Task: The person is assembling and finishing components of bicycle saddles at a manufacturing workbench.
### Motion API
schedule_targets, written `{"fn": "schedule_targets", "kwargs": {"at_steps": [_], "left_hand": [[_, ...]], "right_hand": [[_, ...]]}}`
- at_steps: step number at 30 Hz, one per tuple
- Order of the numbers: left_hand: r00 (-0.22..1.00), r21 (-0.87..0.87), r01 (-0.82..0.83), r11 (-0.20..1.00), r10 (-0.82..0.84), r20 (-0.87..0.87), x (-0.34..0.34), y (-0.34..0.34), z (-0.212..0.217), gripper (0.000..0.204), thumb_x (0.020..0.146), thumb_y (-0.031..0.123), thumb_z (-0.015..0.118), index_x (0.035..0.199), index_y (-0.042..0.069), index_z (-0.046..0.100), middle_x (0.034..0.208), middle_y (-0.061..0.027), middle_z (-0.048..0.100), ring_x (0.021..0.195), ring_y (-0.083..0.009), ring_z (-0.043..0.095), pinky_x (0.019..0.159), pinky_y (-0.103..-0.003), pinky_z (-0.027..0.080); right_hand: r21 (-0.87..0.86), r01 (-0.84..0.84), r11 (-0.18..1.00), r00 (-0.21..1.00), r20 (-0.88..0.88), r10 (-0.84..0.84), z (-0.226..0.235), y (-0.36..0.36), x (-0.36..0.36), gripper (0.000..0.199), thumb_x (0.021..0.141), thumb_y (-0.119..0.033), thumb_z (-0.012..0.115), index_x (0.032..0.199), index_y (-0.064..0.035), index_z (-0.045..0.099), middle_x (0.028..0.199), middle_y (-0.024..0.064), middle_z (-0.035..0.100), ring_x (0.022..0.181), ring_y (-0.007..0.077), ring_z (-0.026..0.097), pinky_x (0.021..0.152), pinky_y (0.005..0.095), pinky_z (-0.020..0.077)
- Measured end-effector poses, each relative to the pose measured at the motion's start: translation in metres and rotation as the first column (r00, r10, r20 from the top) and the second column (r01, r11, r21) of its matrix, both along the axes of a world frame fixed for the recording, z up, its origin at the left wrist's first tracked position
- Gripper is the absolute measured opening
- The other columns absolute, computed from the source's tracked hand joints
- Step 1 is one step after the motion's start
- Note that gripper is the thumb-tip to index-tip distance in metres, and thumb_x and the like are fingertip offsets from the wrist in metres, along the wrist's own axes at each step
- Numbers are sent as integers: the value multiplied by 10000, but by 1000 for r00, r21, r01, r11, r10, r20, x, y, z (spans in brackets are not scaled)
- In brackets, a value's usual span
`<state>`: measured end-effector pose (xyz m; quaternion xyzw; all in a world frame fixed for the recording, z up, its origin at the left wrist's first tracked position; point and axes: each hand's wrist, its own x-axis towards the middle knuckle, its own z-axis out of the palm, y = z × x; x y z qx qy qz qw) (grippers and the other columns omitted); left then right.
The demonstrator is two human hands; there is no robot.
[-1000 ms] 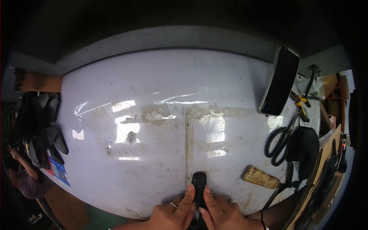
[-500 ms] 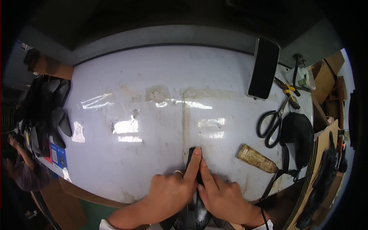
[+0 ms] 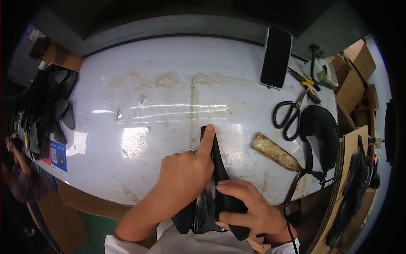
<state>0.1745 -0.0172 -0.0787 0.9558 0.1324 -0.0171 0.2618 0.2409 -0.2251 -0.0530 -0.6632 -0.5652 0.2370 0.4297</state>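
Note:
In front of my body lies a glossy black piece shaped like a bicycle saddle, its narrow nose pointing away and its two wide wings toward me. A channel runs down its middle, with small ribs at the near end. My left hand is wrapped over the nose from the left, index finger stretched along it to the tip, other fingers curled. My right hand grips the right wing, with fingers on top and thumb nearer its rear edge. The left hand and forearm cover part of the left side.
White worktable. On its right are a phone, black-handled scissors, yellow-and-black pliers, a tape-wrapped handle and a black curved piece. Several black pieces pile up left; a person is beyond.
The saddle has come further into view, its nose farther up the table. My right hand has left the nose for the right wing; my left index finger stays on the tip. The view has shifted.

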Motion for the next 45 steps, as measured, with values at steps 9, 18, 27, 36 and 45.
{"fn": "schedule_targets", "kwargs": {"at_steps": [9, 18, 27, 36, 45], "left_hand": [[998, -26, 21, 999, -23, -60, 1, 0, 4, 689, 873, 157, 653, 1504, -15, 437, 602, -160, 655, 510, -365, 655, 528, -476, 546], [998, -45, 14, 999, -16, -58, 1, 1, 4, 689, 886, 162, 644, 1513, -18, 422, 607, -170, 660, 516, -368, 657, 540, -473, 549], [1000, 14, -3, 1000, 3, 12, -3, -5, -2, 674, 880, 94, 657, 1507, -15, 434, 530, -136, 598, 430, -309, 599, 462, -426, 506], [998, -52, 59, 997, -60, -29, -5, 3, 0, 767, 848, 111, 638, 1534, -77, 353, 612, -156, 648, 503, -300, 658, 482, -412, 532], [929, -746, 152, 649, -351, -117, -79, 47, 44, 694, 771, 160, 774, 1441, 114, 601, 1129, -209, 656, 854, -284, 713, 737, -343, 579]], "right_hand": [[-6, -404, 915, 902, -168, 398, 3, -16, 2, 269, 817, -272, 829, 1021, -122, 739, 1490, 169, 487, 1452, 401, 399, 986, 584, 378], [-210, 144, 967, 989, 68, -133, 2, -28, -33, 863, 741, -318, 903, 1404, 92, 532, 1502, 402, 376, 1374, 521, 475, 1100, 504, 453], [-257, 118, 959, 966, 252, -52, -5, -27, -40, 882, 811, -446, 844, 1395, 120, 503, 1458, 447, 388, 1313, 577, 502, 1046, 515, 507], [-368, 51, 929, 845, 511, 156, -4, -20, -38, 806, 945, -551, 644, 1343, 141, 531, 1380, 416, 504, 1282, 545, 548, 1035, 485, 522], [-224, 64, 972, 942, 335, 16, -20, -28, -36, 886, 834, -511, 804, 1334, 159, 512, 1389, 459, 447, 1286, 604, 508, 1032, 553, 507]]}}
